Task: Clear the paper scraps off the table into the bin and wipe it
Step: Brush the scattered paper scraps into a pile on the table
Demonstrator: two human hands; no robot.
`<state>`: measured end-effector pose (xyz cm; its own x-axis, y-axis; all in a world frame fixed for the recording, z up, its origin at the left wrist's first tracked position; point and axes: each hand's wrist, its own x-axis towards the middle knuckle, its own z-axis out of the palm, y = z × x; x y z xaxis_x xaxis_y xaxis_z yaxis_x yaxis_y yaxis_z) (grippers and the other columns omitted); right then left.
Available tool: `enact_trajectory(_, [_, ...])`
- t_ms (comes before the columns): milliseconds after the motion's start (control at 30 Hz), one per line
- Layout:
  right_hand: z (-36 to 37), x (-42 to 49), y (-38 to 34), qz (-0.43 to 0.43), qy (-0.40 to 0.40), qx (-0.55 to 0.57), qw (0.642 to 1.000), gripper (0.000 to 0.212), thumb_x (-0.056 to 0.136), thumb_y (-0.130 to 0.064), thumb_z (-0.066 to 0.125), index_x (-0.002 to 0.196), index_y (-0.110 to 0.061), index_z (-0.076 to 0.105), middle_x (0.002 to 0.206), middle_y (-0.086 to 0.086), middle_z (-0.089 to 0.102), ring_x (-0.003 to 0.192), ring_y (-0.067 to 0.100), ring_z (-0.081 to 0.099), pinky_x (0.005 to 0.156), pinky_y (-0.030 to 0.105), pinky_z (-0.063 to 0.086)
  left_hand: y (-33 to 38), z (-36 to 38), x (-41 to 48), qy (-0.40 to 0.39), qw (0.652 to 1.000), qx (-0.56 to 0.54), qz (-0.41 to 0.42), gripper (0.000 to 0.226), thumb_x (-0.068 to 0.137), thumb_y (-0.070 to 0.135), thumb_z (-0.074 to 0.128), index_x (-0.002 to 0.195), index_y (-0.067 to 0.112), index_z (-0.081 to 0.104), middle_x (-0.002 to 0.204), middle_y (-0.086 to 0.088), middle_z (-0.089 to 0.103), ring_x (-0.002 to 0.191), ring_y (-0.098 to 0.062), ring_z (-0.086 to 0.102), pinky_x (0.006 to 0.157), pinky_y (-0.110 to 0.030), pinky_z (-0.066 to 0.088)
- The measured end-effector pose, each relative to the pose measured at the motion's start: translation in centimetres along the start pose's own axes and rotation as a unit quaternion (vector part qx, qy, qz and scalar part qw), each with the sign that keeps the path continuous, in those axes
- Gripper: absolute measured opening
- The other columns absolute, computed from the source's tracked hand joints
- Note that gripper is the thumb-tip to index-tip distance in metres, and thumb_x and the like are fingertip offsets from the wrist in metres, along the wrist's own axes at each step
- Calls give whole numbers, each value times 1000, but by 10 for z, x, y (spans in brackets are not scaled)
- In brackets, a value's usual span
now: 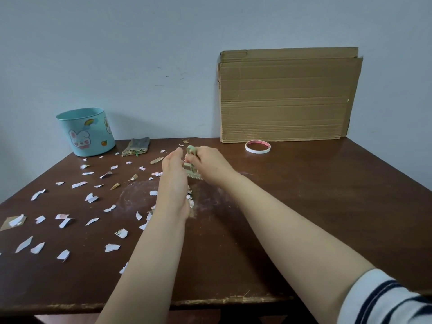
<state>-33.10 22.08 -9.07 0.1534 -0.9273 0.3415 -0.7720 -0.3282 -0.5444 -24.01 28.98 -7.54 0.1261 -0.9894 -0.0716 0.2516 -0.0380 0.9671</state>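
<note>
A plain pale blue-grey wall [140, 54] fills the upper half of the frame. It carries a few faint dark scuff marks near upper centre. A dark brown wooden table [339, 206] stands against the wall and spans the lower half. The table's front edge, at the bottom of the frame, is chipped and worn to a lighter tone. At upper right, 1 flattened corrugated cardboard sheet [287, 94] stands on the table and leans on the wall. Lighting is soft and even, with a dull sheen on the tabletop at centre right.
</note>
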Motion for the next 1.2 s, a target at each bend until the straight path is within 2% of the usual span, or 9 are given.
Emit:
enact_trajectory(167, [-29, 6, 17, 64, 89, -49, 993, 34, 101, -24, 36, 101, -1, 61, 92, 11, 56, 90, 31, 54, 76, 33, 37, -2, -5, 2, 4, 1000, 5, 2, 34, 97, 39, 42, 127, 26, 47, 128, 2, 48, 124, -12, 41, 95, -29, 25])
enact_trajectory(300, [-18, 2, 12, 76, 50, -117, 989, 39, 101, -26, 33, 109, 0, 60, 110, 21, 61, 102, 36, 56, 80, 37, 41, -2, -5, 0, 4, 1000, 4, 6, 32, 97, 38, 42, 125, 26, 49, 127, 2, 49, 123, -12, 42, 94, -27, 27])
enact_trajectory(400, [-2, -4, -12, 24, 28, -76, 996, 37, 100, -24, 33, 102, 0, 62, 105, 21, 64, 97, 36, 57, 74, 36, 38, 0, -2, -6, -3, 1000, -8, 1, 28, 97, 36, 41, 121, 24, 49, 112, 4, 53, 99, -3, 51, 72, -14, 40])
enact_trajectory(467, [-2, -9, -23, -3, 19, -51, 999, 34, 99, -22, 34, 97, -1, 61, 102, 21, 64, 92, 34, 57, 70, 33, 36, 3, -2, -13, -7, 1000, -15, -4, 33, 97, 36, 41, 126, 23, 49, 114, 5, 54, 98, -3, 50, 60, -17, 39])
enact_trajectory(600, [-25, -6, -10, 42, 74, -38, 996, 37, 101, -24, 34, 98, 0, 62, 100, 22, 65, 92, 34, 60, 78, 36, 42, 1, -5, -14, 1, 1000, -6, 5, 35, 96, 39, 41, 129, 26, 47, 128, 3, 47, 124, -13, 41, 89, -27, 28])
enact_trajectory(733, [-38, -19, 10, 95, 104, -144, 980, 40, 102, -23, 28, 104, 2, 59, 108, 22, 61, 100, 37, 56, 79, 38, 39, 0, -7, -19, -1, 1000, -1, 8, 37, 97, 40, 41, 131, 28, 45, 137, 2, 44, 129, -12, 37, 93, -30, 26])
enact_trajectory(833, [-24, -28, -5, 76, 54, -149, 984, 39, 101, -25, 30, 106, 1, 59, 111, 21, 61, 103, 36, 56, 80, 38, 40, 2, -2, -29, -14, 1000, -1, 3, 36, 98, 39, 40, 130, 24, 46, 132, 1, 48, 120, -9, 44, 84, -22, 33])
enact_trajectory(933, [-10, -38, -31, 33, 20, -103, 994, 39, 101, -24, 30, 105, 0, 60, 110, 21, 62, 102, 38, 56, 79, 39, 40, 3, 1, -37, -24, 1000, -16, 3, 32, 99, 35, 39, 124, 19, 48, 110, 4, 55, 83, 4, 50, 56, -10, 41])
enact_trajectory(1200, [-70, -60, 6, 90, 135, -142, 976, 40, 102, -23, 28, 103, 3, 59, 110, 21, 60, 102, 35, 55, 79, 36, 38, -5, -1, -56, -13, 1000, 4, 7, 30, 98, 37, 40, 126, 27, 46, 112, 10, 51, 97, -2, 48, 72, -18, 33])
